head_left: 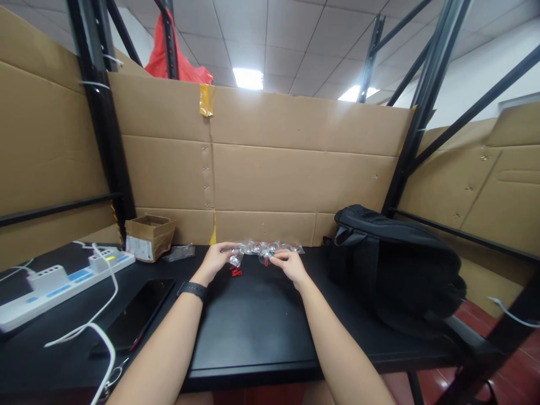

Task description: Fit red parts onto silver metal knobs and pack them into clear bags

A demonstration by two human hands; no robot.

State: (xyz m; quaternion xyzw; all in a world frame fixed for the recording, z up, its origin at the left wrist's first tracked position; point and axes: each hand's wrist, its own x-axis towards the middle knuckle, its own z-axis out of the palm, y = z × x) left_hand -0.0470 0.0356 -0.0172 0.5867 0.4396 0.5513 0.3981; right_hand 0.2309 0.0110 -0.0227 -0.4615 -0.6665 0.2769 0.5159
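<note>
At the far side of the table, my left hand (216, 261) is closed, fingertips pinching a small clear plastic bag (236, 259) with something shiny in it. My right hand (290, 264) has its fingers closed at the edge of a small round shiny piece with a red loop (266, 256); its exact kind is too small to tell. Behind both hands lies a row of small clear packets (255, 247) with silvery and red contents, partly hidden by my fingers. Some red cord-like pieces (236, 271) rest on the table just below the left bag.
A black backpack (396, 270) stands on the right of the black table (257, 326). On the left are a white power strip (63, 289) with cables, a dark phone (141, 312) and a small open cardboard box (145, 247). Cardboard walls (270, 157) enclose the back and sides.
</note>
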